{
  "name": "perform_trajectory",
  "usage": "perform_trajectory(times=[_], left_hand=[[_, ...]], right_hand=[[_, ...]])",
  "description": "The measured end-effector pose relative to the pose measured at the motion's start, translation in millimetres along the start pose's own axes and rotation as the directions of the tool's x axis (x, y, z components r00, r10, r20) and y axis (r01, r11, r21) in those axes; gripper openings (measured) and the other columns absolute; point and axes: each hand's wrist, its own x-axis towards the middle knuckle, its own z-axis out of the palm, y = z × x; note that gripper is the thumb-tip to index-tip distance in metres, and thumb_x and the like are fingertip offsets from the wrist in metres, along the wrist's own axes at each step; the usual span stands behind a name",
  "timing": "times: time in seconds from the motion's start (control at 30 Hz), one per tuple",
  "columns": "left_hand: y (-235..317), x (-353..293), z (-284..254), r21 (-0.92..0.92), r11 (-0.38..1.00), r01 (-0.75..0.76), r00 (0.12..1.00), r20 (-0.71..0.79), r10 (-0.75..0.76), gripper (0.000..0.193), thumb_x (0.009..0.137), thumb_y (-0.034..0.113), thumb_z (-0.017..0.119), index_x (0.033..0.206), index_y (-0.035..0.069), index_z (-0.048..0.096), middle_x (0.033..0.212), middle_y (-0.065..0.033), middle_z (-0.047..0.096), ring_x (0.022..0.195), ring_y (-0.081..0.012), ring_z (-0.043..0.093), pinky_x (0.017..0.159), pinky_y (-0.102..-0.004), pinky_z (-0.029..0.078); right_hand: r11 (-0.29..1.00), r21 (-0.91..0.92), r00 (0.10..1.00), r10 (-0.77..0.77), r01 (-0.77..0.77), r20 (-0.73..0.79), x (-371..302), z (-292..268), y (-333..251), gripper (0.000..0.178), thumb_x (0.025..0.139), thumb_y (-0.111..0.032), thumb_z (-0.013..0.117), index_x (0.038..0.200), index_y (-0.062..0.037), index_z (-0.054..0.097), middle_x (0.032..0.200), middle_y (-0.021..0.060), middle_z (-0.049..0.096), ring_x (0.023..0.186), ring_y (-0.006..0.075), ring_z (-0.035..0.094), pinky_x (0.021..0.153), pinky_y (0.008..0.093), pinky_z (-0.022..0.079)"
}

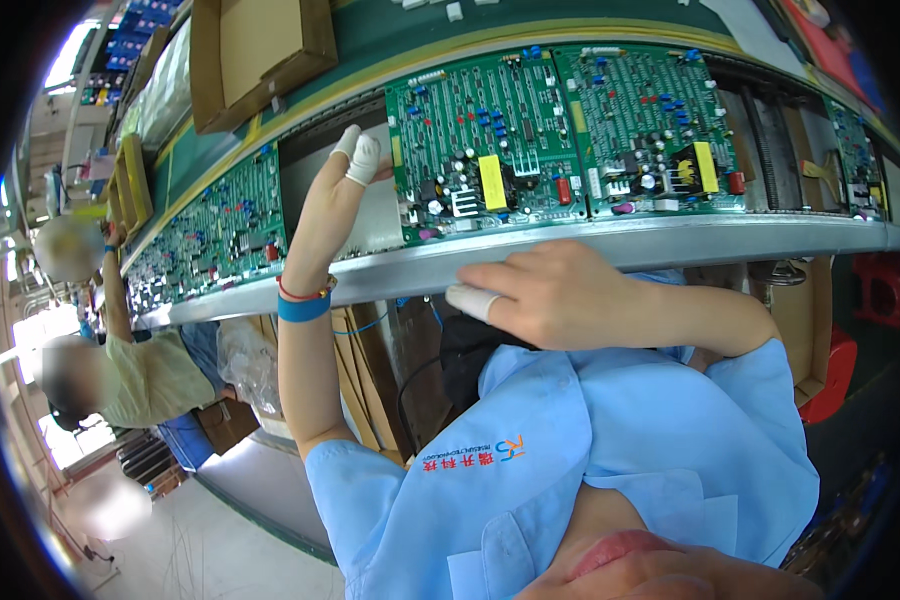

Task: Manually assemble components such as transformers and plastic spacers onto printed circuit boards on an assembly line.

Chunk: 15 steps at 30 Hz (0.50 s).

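Head view: the circuit board [475,130] lies flat along the near rail [670,241], presumably for steady support. The left hand [337,195] bunches beside its left edge, grip impossible to tell; the right hand [555,295], loosely curled, holds nothing visible.

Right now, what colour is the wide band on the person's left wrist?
The wide band is blue; it shows best in the head view, the only one.

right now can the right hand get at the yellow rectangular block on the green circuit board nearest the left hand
Probably yes: the right hand seems just across the long grey metal rail from it, nothing covers the yellow block, and the left hand is off to one side.
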Motion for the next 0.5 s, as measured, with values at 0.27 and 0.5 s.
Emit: perform_trajectory(times=[0.27, 0.5], left_hand=[[15, 15, 31, -0.075, 0.997, -0.022, 0.985, 0.167, 0.034, 0.083, 0.100, 0.051, 0.048, 0.144, -0.016, 0.026, 0.120, -0.0196, 0.063, 0.110, -0.0183, 0.061, 0.102, -0.0293, 0.039], [57, 46, 93, -0.012, 0.987, -0.162, 0.891, 0.428, 0.152, 0.082, 0.100, 0.054, 0.043, 0.149, -0.009, 0.022, 0.125, -0.0201, 0.062, 0.120, -0.0238, 0.056, 0.108, -0.0346, 0.035]], right_hand=[[0.995, -0.097, 0.991, 0.040, -0.028, 0.125, 9, 23, -10, 0.036, 0.082, -0.018, 0.057, 0.114, -0.0042, 0.064, 0.117, 0.0149, 0.064, 0.065, 0.0182, 0.068, 0.051, 0.0284, 0.053], [0.901, -0.328, 0.913, 0.359, -0.286, 0.191, -21, -1, -2, 0.044, 0.083, -0.017, 0.056, 0.123, 0.0006, 0.059, 0.122, 0.0225, 0.060, 0.058, 0.0210, 0.066, 0.047, 0.0319, 0.052]])
